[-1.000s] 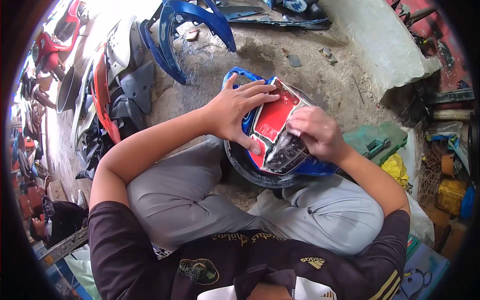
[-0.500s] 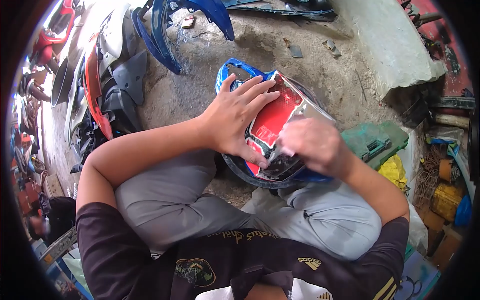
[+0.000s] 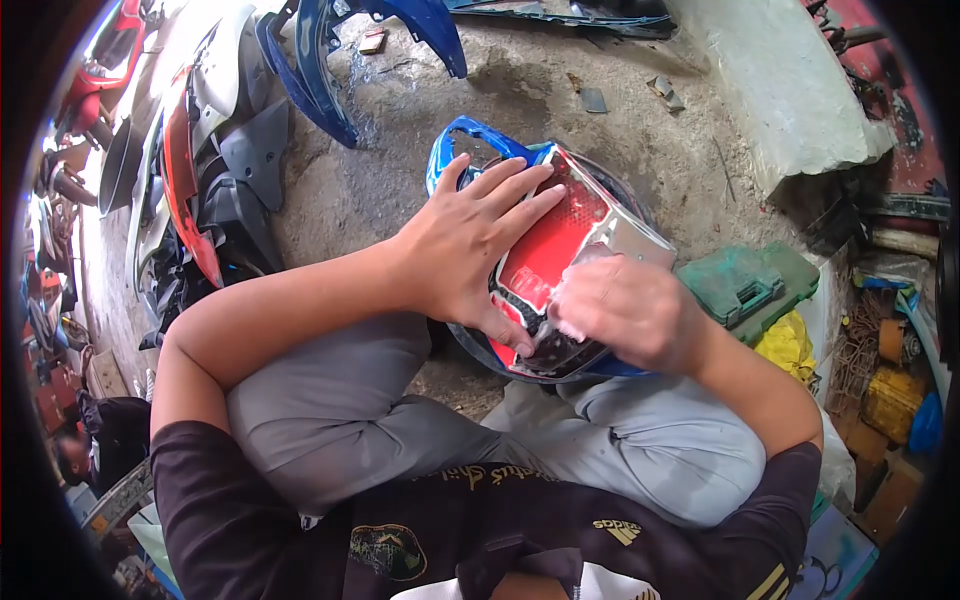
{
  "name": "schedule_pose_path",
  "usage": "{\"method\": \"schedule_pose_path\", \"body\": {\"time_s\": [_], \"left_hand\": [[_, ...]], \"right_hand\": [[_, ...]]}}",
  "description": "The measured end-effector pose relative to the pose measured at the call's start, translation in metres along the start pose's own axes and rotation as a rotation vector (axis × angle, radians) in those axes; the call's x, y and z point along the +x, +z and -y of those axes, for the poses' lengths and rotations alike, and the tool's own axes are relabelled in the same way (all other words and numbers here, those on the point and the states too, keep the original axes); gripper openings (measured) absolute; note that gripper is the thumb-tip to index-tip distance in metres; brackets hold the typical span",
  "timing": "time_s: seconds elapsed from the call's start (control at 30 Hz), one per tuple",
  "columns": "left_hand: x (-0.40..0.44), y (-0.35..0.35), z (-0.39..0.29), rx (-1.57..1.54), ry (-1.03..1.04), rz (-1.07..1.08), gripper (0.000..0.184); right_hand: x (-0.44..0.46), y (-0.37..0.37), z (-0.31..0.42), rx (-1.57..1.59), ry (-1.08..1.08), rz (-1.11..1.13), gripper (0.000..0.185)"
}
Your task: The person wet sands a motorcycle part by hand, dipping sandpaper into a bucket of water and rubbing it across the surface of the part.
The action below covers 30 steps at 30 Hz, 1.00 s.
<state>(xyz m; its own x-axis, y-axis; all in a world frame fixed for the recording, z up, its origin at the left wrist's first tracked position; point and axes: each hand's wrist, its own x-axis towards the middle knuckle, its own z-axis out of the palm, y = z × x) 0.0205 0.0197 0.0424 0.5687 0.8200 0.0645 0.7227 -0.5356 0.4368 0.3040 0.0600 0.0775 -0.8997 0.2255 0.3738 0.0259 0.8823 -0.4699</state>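
Observation:
A motorcycle fairing panel (image 3: 545, 262) with blue, red and black areas rests in front of my folded legs. White, worn lines run along its colour borders. My left hand (image 3: 478, 240) lies spread over its left side, fingers pointing up and right, thumb near the lower black area. My right hand (image 3: 628, 308) is curled and slightly blurred, pressed to the panel's lower right. A pale edge shows by its fingers, but what they hold is hidden. Under the panel, the dark rim of a round basin (image 3: 480, 352) shows.
Blue fairing pieces (image 3: 315, 80) lie on the concrete floor ahead. Red, white and black panels (image 3: 185, 170) lean at the left. To the right are a green tool case (image 3: 745, 290), a yellow bag (image 3: 787, 343) and a concrete block (image 3: 790, 110). Another person (image 3: 100, 435) is at the far left.
My right hand has shifted slightly down against the panel. My left hand stays spread in place, and the panel has barely moved.

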Motion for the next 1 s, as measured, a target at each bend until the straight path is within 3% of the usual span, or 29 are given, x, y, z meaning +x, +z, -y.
{"method": "schedule_pose_path", "body": {"time_s": [0.1,0.27,0.37,0.5,0.57,0.63,0.8,0.9,1.0], "left_hand": [[0.004,-0.005,-0.001,-0.004,-0.02,0.035,0.155],[0.012,-0.01,-0.001,-0.057,-0.004,0.061,0.158],[0.016,-0.007,0.0,-0.008,-0.025,0.076,0.159],[0.012,0.001,0.003,-0.005,0.021,0.033,0.162],[0.01,0.0,0.004,-0.004,0.005,0.05,0.163],[0.012,-0.001,0.006,0.001,0.017,0.055,0.162],[0.013,-0.002,0.004,-0.009,0.012,0.06,0.159],[0.016,-0.001,0.006,-0.012,0.014,0.026,0.156],[0.012,0.0,0.013,-0.133,0.083,-0.029,0.151]], "right_hand": [[-0.012,-0.006,-0.037,-0.044,0.117,-0.057,0.028],[0.007,-0.007,0.0,0.025,-0.045,0.048,0.03],[-0.011,-0.003,-0.038,-0.036,0.087,-0.07,0.029],[0.002,-0.005,-0.002,0.002,-0.032,0.033,0.031],[-0.005,-0.005,-0.019,-0.018,-0.001,-0.003,0.031],[-0.008,-0.003,-0.041,-0.047,0.095,-0.085,0.029],[0.003,-0.004,-0.011,0.044,-0.015,0.036,0.036],[-0.008,0.001,-0.034,0.082,0.144,-0.105,0.038],[-0.012,-0.001,-0.035,0.043,0.094,-0.088,0.034]]}}
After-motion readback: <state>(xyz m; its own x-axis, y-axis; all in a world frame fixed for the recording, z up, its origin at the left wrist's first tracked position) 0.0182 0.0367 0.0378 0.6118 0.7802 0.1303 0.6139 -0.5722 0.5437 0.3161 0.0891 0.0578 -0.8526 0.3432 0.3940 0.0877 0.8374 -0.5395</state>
